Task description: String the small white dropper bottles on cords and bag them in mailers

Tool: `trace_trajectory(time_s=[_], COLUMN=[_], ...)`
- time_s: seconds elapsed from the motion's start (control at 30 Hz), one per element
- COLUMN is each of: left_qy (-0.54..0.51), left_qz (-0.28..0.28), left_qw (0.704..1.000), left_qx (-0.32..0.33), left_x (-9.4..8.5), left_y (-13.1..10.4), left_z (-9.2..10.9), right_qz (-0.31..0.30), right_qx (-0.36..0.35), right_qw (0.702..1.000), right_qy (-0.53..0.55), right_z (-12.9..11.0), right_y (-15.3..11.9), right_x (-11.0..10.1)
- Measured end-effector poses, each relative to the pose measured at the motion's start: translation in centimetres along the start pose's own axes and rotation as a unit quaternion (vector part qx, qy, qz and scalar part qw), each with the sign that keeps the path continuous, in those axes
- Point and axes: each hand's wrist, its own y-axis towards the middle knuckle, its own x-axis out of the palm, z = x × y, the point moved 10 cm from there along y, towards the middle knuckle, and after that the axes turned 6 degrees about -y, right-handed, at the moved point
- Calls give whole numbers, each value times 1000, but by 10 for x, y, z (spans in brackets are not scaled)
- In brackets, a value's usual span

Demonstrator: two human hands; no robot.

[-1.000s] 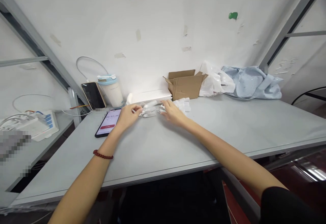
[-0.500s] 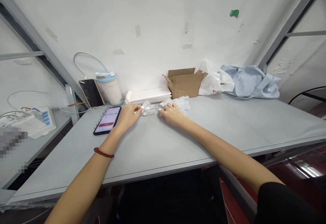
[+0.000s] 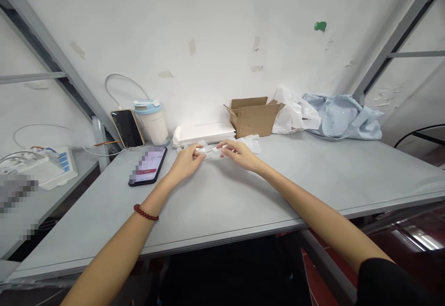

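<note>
Your forearms reach in over the near edge of the worktop [image 3: 222, 208], probably so both wrists have support close to the fine work. At the centre of the frame, your left hand [image 3: 186, 163] pinches one side of a small, whitish, see-through piece [image 3: 209, 150] between thumb and fingers, and your right hand [image 3: 243, 155] pinches the other — likely so each steadies it for the other. The piece lies between your fingertips, just above the surface; its exact shape is too small to tell. Clear packets [image 3: 253, 144] lie just beyond your right hand, within easy reach. Behind them sit a flat white stack [image 3: 205, 132] and, right of centre, an open cardboard box [image 3: 255, 120] — both set back, seemingly to leave your fingers room.
</note>
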Motion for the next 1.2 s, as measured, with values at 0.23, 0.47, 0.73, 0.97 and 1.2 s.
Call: trace_trajectory(time_s=[0.23,0.47,0.73,0.97,1.2], left_qy=[-43,-91,-104,-179,-238], left_qz=[-9,-33,-62,-64,-69], left_qw=[999,995,993,981,966], left_qx=[23,-18,-7,-46,-77], left_x=[0,1,11,15,18], left_y=[1,-2,-4,-3,-5], left_z=[7,9,12,7,8], right_qz=[5,28,41,25,15], right_qx=[28,55,41,47,49], right_qw=[998,997,997,995,993], right_qy=[49,51,49,84,106], right_z=[3,8,6,7,10], right_y=[0,-1,-1,-2,-1], right_x=[-1,-6,-8,-4,0])
